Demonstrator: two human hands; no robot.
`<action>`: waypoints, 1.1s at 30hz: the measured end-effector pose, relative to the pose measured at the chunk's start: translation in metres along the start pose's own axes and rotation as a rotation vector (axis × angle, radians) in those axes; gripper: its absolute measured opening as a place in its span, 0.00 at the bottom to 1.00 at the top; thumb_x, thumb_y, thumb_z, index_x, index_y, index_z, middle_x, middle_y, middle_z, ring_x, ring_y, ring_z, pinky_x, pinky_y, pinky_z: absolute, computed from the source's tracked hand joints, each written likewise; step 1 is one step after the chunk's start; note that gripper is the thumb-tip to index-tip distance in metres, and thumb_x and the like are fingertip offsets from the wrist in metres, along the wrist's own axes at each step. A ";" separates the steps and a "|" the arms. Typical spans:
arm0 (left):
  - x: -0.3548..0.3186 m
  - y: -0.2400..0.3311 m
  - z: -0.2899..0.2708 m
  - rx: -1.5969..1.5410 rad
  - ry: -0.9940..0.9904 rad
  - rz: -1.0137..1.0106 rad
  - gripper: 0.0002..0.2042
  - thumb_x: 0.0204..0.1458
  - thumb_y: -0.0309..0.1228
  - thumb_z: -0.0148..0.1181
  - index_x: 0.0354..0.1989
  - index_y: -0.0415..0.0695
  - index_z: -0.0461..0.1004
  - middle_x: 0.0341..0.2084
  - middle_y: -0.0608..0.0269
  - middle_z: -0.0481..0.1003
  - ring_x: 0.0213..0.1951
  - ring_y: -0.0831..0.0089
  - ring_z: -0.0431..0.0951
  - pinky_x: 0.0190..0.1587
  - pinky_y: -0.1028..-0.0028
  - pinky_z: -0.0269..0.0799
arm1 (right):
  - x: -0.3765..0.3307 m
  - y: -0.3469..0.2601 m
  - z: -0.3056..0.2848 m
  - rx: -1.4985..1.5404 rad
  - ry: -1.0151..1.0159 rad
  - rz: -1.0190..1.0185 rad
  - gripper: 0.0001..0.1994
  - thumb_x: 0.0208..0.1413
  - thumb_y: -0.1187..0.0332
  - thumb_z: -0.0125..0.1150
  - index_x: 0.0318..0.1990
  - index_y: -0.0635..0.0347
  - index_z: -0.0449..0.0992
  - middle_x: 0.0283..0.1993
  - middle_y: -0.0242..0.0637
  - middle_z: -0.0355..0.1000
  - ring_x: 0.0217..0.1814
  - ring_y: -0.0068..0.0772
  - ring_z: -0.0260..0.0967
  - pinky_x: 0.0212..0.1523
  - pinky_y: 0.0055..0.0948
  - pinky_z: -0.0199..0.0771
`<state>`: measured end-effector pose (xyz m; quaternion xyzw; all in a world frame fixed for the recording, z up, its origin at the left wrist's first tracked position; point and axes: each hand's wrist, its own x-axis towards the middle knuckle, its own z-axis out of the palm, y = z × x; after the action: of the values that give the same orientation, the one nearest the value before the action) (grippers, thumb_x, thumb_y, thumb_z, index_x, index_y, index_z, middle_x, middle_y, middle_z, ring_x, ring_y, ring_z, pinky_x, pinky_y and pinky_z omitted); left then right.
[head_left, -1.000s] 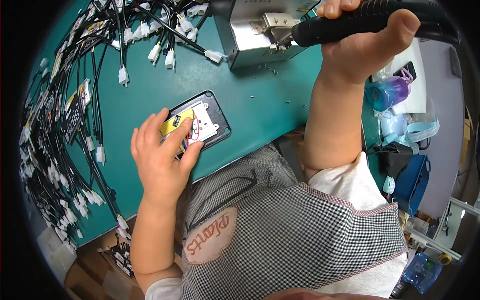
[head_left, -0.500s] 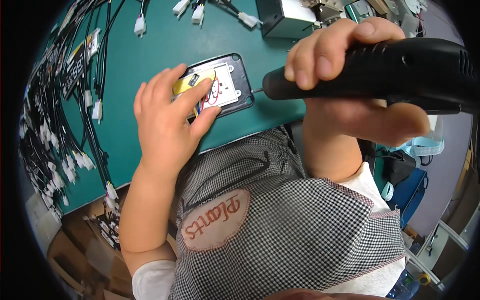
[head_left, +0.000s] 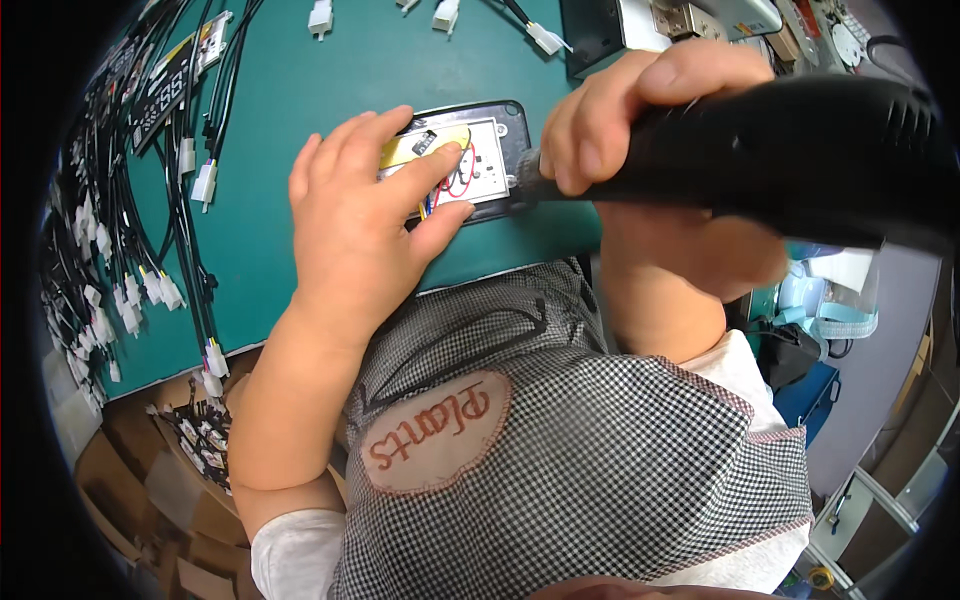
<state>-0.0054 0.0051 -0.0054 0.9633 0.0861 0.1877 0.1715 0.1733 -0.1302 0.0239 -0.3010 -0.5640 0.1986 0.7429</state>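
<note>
My right hand [head_left: 600, 125] is wrapped round a black electric screwdriver [head_left: 790, 150], held level above the green table. Its tip meets the near right side of a shallow black plastic case [head_left: 516, 130]; the bit itself is hard to make out. Inside the case lies a white circuit board [head_left: 490, 165] with a yellow-covered part [head_left: 398, 152] and thin red wires [head_left: 472, 172]. My left hand [head_left: 350, 220] grips the case from the left, with thumb and forefinger pressed over the board. The left part of the case is hidden under that hand.
Bundles of black cables with white connectors [head_left: 205, 182] cover the left of the green table [head_left: 300, 80]. Among them sits a display panel [head_left: 172, 92]. More connectors [head_left: 446, 14] lie at the far edge, beside a black and white box [head_left: 595, 35]. Cardboard [head_left: 120, 470] stands below left.
The screwdriver has moved left, from just off the case's right edge to over the board's corner. In the picture, the case and my left hand have shifted slightly right.
</note>
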 end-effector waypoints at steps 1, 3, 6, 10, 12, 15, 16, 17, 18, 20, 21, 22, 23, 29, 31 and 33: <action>-0.001 0.000 0.000 0.000 -0.001 -0.006 0.21 0.36 0.37 0.74 0.43 0.54 0.82 0.52 0.57 0.73 0.54 0.56 0.71 0.58 0.55 0.62 | -0.001 0.002 0.002 -0.010 0.019 0.017 0.45 0.48 0.28 0.56 0.53 0.67 0.63 0.33 0.45 0.69 0.28 0.37 0.71 0.31 0.35 0.75; -0.001 0.000 -0.001 0.004 -0.002 -0.011 0.22 0.35 0.37 0.74 0.44 0.55 0.81 0.52 0.57 0.73 0.55 0.56 0.71 0.60 0.52 0.60 | -0.005 0.003 0.007 -0.039 0.071 0.067 0.44 0.48 0.29 0.56 0.52 0.67 0.63 0.32 0.45 0.69 0.28 0.37 0.70 0.30 0.35 0.75; -0.001 0.001 -0.001 0.005 -0.003 -0.021 0.22 0.36 0.37 0.74 0.44 0.55 0.81 0.52 0.57 0.73 0.55 0.56 0.71 0.60 0.51 0.60 | -0.014 0.002 0.018 -0.045 0.192 0.146 0.43 0.48 0.29 0.57 0.51 0.65 0.64 0.31 0.44 0.69 0.27 0.37 0.70 0.30 0.36 0.75; 0.002 0.002 0.000 0.005 0.001 -0.009 0.22 0.36 0.37 0.74 0.44 0.55 0.81 0.53 0.57 0.72 0.55 0.55 0.71 0.59 0.53 0.61 | -0.015 -0.010 0.020 -0.060 0.376 0.168 0.41 0.49 0.30 0.57 0.50 0.63 0.65 0.30 0.42 0.69 0.26 0.36 0.70 0.29 0.36 0.74; 0.000 0.001 -0.002 0.006 -0.017 -0.016 0.21 0.36 0.37 0.74 0.44 0.54 0.81 0.53 0.56 0.72 0.55 0.55 0.71 0.59 0.54 0.61 | -0.013 -0.022 -0.003 -0.072 0.335 0.052 0.41 0.48 0.28 0.54 0.51 0.61 0.67 0.29 0.40 0.69 0.25 0.35 0.70 0.28 0.36 0.74; 0.002 0.004 -0.002 0.016 -0.030 -0.026 0.22 0.35 0.36 0.73 0.44 0.53 0.82 0.53 0.56 0.72 0.55 0.54 0.70 0.58 0.56 0.62 | 0.001 -0.064 -0.045 -0.158 0.379 -0.105 0.42 0.46 0.24 0.51 0.49 0.57 0.74 0.29 0.39 0.72 0.25 0.37 0.71 0.27 0.37 0.75; 0.006 0.005 -0.004 0.014 -0.044 -0.005 0.22 0.35 0.36 0.73 0.44 0.52 0.82 0.53 0.56 0.72 0.55 0.54 0.70 0.58 0.57 0.62 | 0.004 -0.086 -0.062 -0.277 0.404 -0.143 0.42 0.45 0.24 0.51 0.46 0.56 0.75 0.29 0.39 0.72 0.26 0.38 0.72 0.27 0.38 0.76; 0.005 0.004 -0.004 0.016 -0.040 -0.002 0.22 0.35 0.35 0.73 0.44 0.52 0.82 0.53 0.55 0.72 0.55 0.54 0.70 0.59 0.57 0.61 | 0.006 -0.097 -0.077 -0.281 0.397 -0.149 0.41 0.44 0.24 0.52 0.44 0.56 0.76 0.29 0.40 0.73 0.26 0.39 0.73 0.28 0.39 0.77; 0.004 0.004 -0.003 0.018 -0.039 -0.001 0.22 0.35 0.35 0.73 0.44 0.52 0.82 0.53 0.55 0.72 0.55 0.55 0.70 0.59 0.58 0.61 | 0.007 -0.104 -0.088 -0.285 0.389 -0.154 0.41 0.44 0.24 0.53 0.43 0.56 0.77 0.30 0.40 0.73 0.27 0.40 0.74 0.29 0.39 0.78; 0.003 0.004 -0.004 0.032 -0.045 -0.007 0.22 0.35 0.35 0.73 0.44 0.51 0.82 0.54 0.55 0.72 0.56 0.55 0.70 0.59 0.58 0.61 | 0.017 -0.102 -0.078 -0.318 0.557 -0.206 0.39 0.45 0.26 0.54 0.42 0.57 0.75 0.27 0.39 0.71 0.25 0.38 0.72 0.27 0.35 0.76; 0.003 0.004 -0.002 0.023 -0.034 -0.007 0.21 0.37 0.39 0.73 0.44 0.54 0.82 0.54 0.56 0.71 0.56 0.57 0.70 0.61 0.53 0.57 | 0.025 -0.098 -0.065 -0.390 0.674 -0.245 0.37 0.47 0.28 0.55 0.41 0.58 0.73 0.25 0.37 0.68 0.22 0.33 0.69 0.24 0.31 0.73; 0.004 0.004 -0.001 0.017 -0.035 0.000 0.21 0.36 0.39 0.73 0.44 0.54 0.82 0.54 0.56 0.71 0.56 0.57 0.70 0.61 0.53 0.57 | 0.034 -0.091 -0.049 -0.455 0.800 -0.294 0.35 0.48 0.31 0.58 0.39 0.59 0.70 0.22 0.35 0.66 0.19 0.30 0.66 0.21 0.28 0.71; 0.003 0.004 -0.001 0.017 -0.034 -0.001 0.21 0.36 0.39 0.73 0.44 0.54 0.82 0.54 0.56 0.71 0.56 0.57 0.70 0.61 0.53 0.57 | 0.043 -0.083 -0.033 -0.513 0.928 -0.333 0.33 0.50 0.33 0.60 0.37 0.60 0.68 0.20 0.33 0.64 0.15 0.27 0.64 0.17 0.24 0.69; 0.004 0.005 0.001 0.012 -0.031 0.018 0.22 0.36 0.39 0.73 0.45 0.53 0.81 0.53 0.56 0.71 0.55 0.56 0.70 0.60 0.52 0.58 | 0.043 -0.077 -0.038 -0.450 0.935 -0.273 0.32 0.51 0.34 0.59 0.37 0.60 0.68 0.19 0.33 0.63 0.15 0.27 0.63 0.17 0.24 0.68; 0.003 0.004 0.001 0.001 -0.036 0.017 0.22 0.37 0.39 0.73 0.45 0.52 0.81 0.54 0.56 0.71 0.55 0.56 0.70 0.60 0.52 0.58 | 0.040 -0.077 -0.037 -0.452 0.881 -0.195 0.33 0.51 0.34 0.58 0.37 0.60 0.68 0.18 0.34 0.63 0.14 0.26 0.62 0.16 0.24 0.67; 0.001 0.001 -0.001 -0.011 -0.051 0.011 0.22 0.38 0.39 0.73 0.46 0.52 0.81 0.54 0.55 0.71 0.56 0.55 0.70 0.61 0.51 0.57 | 0.031 -0.076 -0.036 -0.407 0.779 -0.132 0.35 0.49 0.30 0.56 0.41 0.59 0.70 0.22 0.35 0.65 0.18 0.29 0.64 0.21 0.28 0.70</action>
<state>-0.0043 0.0043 -0.0035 0.9673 0.0756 0.1643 0.1777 0.2131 -0.1747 0.0909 -0.4570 -0.2877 -0.0926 0.8366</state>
